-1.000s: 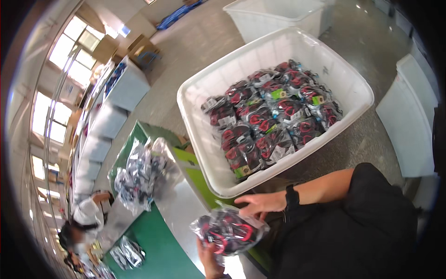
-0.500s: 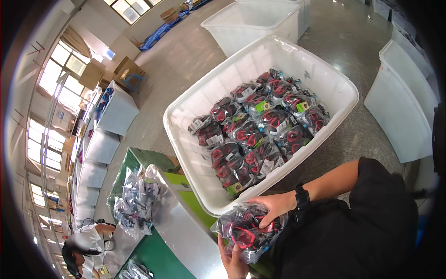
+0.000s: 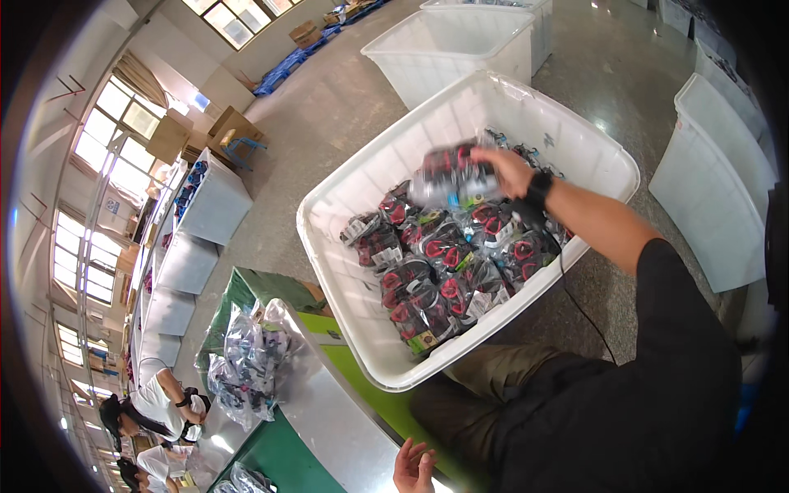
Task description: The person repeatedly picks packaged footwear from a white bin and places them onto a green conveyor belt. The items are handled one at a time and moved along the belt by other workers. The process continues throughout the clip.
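Observation:
My right hand [image 3: 507, 171] is over the far part of a big white plastic tub [image 3: 337, 222]. It grips a clear plastic bag holding a black and red article [image 3: 450, 174], blurred by motion. Below it in the tub lie several similar bags [image 3: 440, 242], some with green or white labels. The kind of article cannot be made out through the plastic. My left hand [image 3: 414, 467] holds nothing, its fingers apart and slightly curled, beside the edge of a metal-topped table [image 3: 333, 411].
More bagged goods [image 3: 246, 361] are heaped on the table to the left, by a green box [image 3: 251, 287]. Other white tubs [image 3: 452, 53] stand behind and at the right [image 3: 711, 181]. Two people [image 3: 160, 403] are at lower left. A black cord [image 3: 588, 308] hangs from my right wrist.
My right hand has carried the bag from near my body up and away, over the tub. My left hand has let go of it and sits lower. A second person shows at lower left.

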{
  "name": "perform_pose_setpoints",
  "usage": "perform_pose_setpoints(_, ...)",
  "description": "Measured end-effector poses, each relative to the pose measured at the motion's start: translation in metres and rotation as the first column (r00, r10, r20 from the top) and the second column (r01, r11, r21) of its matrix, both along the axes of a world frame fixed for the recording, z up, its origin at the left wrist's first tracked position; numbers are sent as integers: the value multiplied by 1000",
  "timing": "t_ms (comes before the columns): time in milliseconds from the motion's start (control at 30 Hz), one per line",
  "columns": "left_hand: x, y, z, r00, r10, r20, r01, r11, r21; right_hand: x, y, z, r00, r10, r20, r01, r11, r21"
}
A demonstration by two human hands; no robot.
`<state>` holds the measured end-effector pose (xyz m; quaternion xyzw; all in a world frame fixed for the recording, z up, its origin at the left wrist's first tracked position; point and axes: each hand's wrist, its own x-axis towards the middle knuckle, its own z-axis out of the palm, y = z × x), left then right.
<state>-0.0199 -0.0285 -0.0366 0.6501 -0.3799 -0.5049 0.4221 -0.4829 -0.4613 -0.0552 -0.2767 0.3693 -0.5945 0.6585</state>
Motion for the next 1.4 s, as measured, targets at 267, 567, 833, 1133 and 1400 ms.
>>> perform_pose_setpoints(267,25,20,-18,999,45,-7,-45,998,-46,-28,-38,-95,868,392,-305,-169,811,561)
perform_pose_setpoints(567,33,31,-16,999,48,-21,-47,998,33,81,153,-110,473,477,-741,-562,811,163)
perform_pose_setpoints(833,29,19,-25,996,70,61,-73,996,47,112,187,-93,178,206,-962,-450,886,107)
perform_pose_setpoints(1133,39,10,-10,966,255,-33,-253,966,45,122,199,-94,94,-12,-996,-450,891,-53)
perform_pose_setpoints(1400,48,11,-19,891,425,-156,-415,905,98,124,201,-100,33,-125,-992,-479,869,-125)
